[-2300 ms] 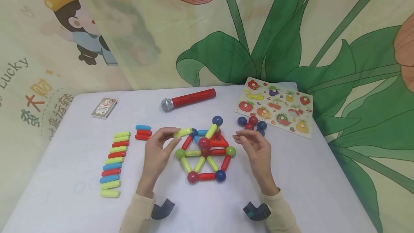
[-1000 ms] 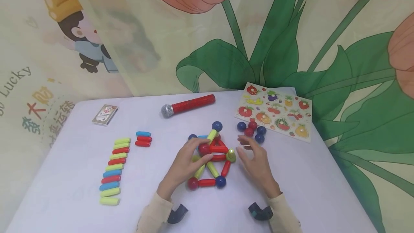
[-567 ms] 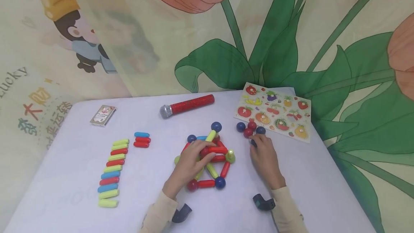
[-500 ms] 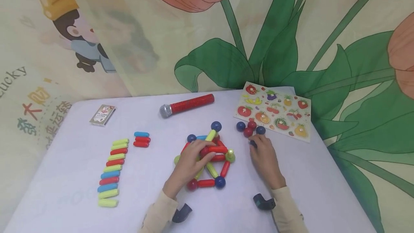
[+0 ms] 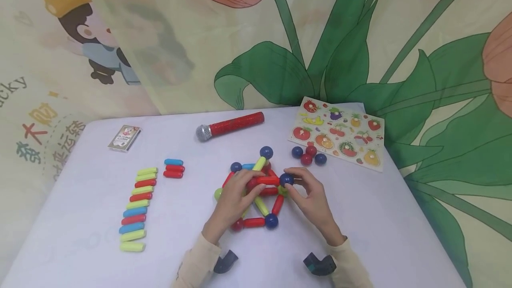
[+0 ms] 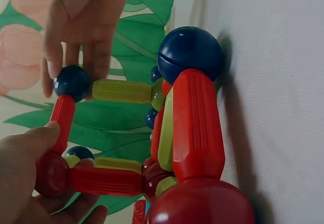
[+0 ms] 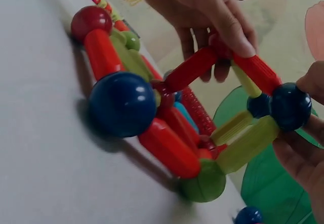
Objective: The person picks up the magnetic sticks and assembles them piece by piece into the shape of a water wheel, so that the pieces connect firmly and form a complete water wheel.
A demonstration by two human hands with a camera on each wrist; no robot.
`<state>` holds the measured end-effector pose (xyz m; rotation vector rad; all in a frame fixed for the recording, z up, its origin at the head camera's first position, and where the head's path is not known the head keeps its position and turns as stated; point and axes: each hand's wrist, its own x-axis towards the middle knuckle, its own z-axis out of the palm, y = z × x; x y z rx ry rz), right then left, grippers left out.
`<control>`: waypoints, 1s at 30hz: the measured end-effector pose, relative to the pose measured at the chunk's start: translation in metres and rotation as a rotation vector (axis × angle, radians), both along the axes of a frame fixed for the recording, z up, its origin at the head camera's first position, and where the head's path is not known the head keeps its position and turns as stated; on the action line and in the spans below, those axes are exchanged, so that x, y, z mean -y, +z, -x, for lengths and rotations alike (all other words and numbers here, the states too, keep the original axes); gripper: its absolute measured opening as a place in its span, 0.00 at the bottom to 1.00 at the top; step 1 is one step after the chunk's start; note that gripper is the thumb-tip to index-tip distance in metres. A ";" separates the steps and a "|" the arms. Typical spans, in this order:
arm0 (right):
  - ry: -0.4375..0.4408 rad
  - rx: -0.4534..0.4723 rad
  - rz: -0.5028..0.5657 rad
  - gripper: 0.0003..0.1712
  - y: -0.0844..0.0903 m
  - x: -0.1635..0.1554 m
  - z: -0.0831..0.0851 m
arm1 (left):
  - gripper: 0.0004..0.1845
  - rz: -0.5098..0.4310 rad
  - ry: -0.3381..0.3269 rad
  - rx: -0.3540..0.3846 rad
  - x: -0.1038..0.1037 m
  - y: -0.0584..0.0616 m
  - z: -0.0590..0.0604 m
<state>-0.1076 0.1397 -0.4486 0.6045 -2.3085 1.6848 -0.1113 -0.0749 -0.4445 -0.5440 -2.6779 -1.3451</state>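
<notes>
A structure of magnetic rods and balls stands on the white table (image 5: 380,226). My left hand (image 5: 231,199) grips a raised red ball (image 6: 51,174), with its thumb along the adjoining red rod (image 6: 63,120). At that rod's other end, my right hand (image 5: 314,197) pinches a dark blue ball (image 5: 286,179) between thumb and fingers. A yellow-green upright rod (image 7: 249,144) reaches from this ball down to a green ball (image 7: 203,181) in the right wrist view. In the head view, my left hand hides part of the structure's left side.
Loose red and blue balls (image 5: 306,159) lie right of the structure, before a fruit puzzle board (image 5: 338,134). Several rods (image 5: 136,211) form a column at left, beside a small rod group (image 5: 174,168). A red microphone (image 5: 236,124) and a card box (image 5: 125,138) lie behind.
The left hand placed a yellow-green rod upright on the right green ball, then took hold of the raised red ball. The right hand fetched a blue ball from the loose group to that rod's top.
</notes>
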 end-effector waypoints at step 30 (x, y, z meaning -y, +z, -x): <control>-0.045 0.211 -0.033 0.23 0.018 0.013 -0.005 | 0.19 0.041 0.020 -0.019 -0.003 0.004 0.000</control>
